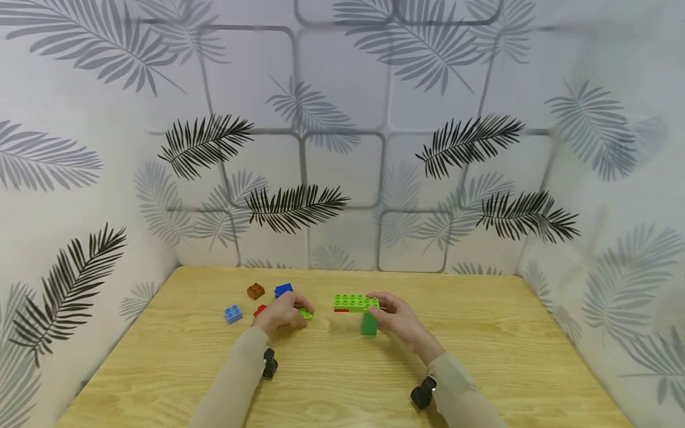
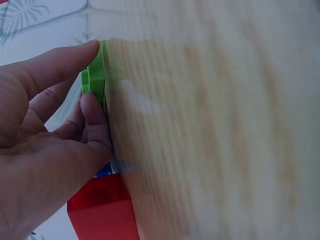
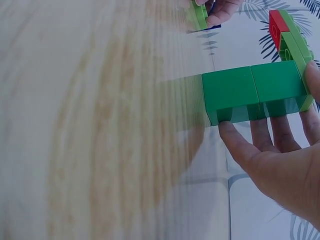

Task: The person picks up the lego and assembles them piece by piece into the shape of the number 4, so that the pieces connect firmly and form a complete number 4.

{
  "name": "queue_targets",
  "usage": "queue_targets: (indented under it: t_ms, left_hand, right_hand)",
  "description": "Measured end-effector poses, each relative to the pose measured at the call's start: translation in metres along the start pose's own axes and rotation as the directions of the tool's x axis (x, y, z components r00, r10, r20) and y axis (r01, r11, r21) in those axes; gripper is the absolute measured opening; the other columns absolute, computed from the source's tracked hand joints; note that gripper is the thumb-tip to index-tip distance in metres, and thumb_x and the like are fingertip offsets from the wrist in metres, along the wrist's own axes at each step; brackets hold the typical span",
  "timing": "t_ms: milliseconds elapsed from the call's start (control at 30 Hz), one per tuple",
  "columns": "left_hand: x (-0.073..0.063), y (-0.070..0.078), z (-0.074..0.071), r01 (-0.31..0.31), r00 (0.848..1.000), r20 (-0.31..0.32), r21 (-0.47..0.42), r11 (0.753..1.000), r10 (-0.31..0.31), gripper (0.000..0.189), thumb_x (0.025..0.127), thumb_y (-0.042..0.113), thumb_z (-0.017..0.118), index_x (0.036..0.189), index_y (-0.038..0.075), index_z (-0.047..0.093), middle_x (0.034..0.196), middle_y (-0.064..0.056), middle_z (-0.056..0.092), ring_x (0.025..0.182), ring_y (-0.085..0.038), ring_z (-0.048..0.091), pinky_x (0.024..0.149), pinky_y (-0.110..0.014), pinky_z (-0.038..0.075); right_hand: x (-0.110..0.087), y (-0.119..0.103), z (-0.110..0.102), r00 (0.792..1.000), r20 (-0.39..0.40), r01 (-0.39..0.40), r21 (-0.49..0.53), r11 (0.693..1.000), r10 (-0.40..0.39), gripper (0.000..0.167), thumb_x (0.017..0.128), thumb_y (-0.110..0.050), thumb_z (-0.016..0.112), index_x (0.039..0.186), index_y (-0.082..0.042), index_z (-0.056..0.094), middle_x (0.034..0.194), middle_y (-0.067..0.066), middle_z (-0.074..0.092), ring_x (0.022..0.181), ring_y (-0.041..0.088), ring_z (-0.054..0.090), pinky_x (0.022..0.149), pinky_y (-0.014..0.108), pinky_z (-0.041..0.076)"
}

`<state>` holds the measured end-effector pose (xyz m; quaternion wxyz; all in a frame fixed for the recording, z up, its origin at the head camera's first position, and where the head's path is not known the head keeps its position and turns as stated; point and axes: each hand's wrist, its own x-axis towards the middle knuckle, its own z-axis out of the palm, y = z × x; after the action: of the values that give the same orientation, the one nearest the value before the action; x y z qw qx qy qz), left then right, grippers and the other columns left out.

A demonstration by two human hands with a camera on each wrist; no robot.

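Observation:
My left hand pinches a small lime green toy brick between thumb and fingers, low at the tabletop. To its right, my right hand holds a built piece at its right end. That piece has two dark green bricks stacked upright on the table, with a long lime green brick across the top. The long brick sticks out to the left, and a small red brick sits under its far end. In the right wrist view, fingertips touch the side of the green stack.
Around my left hand lie loose bricks: a brown one, a light blue one, a dark blue one and a red one partly hidden by the hand. A patterned wall stands behind the wooden table.

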<state>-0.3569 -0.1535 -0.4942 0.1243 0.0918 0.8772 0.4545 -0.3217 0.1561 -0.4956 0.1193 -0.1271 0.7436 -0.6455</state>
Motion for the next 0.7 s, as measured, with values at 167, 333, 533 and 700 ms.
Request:
queue_targets:
  t_ms: [167,333,533,700]
  left_hand:
    - [-0.002,0.0036,0.0007,-0.021,0.999,0.024,0.008,1.0,0.021,0.022,0.076,-0.013,0.073,0.092,0.002,0.071,0.102,-0.008,0.066,0.094,-0.02,0.055,0.072,-0.029,0.049]
    - [-0.002,0.003,0.002,-0.028,0.999,0.018,0.021,0.999,0.028,0.023,0.076,-0.013,0.073,0.093,0.001,0.067,0.097,-0.008,0.064,0.088,-0.019,0.053,0.07,-0.028,0.047]
    - [0.0003,0.0036,0.0052,0.004,1.0,-0.027,0.021,1.0,-0.003,0.035,0.076,-0.011,0.075,0.105,0.002,0.062,0.104,-0.009,0.059,0.097,-0.022,0.054,0.081,-0.035,0.049]
    - [0.002,-0.0007,0.0039,-0.005,0.999,-0.033,0.004,1.0,0.005,0.038,0.075,-0.008,0.078,0.11,0.002,0.065,0.106,-0.008,0.061,0.099,-0.021,0.055,0.088,-0.038,0.049]
  right_hand:
    - [0.0008,0.0013,-0.0004,1.0,-0.014,0.006,-0.008,1.0,-0.006,0.051,0.095,-0.03,0.066,0.141,-0.011,0.052,0.131,0.014,0.056,0.11,0.018,0.057,0.093,0.039,0.053]
    - [-0.0002,0.002,-0.0007,1.0,-0.027,-0.006,0.0,1.0,0.006,0.051,0.094,-0.03,0.067,0.14,-0.012,0.053,0.13,0.011,0.056,0.109,0.017,0.057,0.091,0.036,0.053]
    - [-0.0002,0.0017,-0.0011,1.0,-0.03,-0.008,0.001,1.0,0.008,0.049,0.094,-0.03,0.067,0.139,-0.015,0.054,0.131,0.011,0.055,0.11,0.018,0.056,0.094,0.04,0.052]
    - [0.0015,0.0029,-0.0002,1.0,-0.02,-0.006,0.006,1.0,0.006,0.048,0.094,-0.028,0.067,0.139,-0.015,0.054,0.13,0.011,0.056,0.108,0.016,0.058,0.092,0.038,0.053]
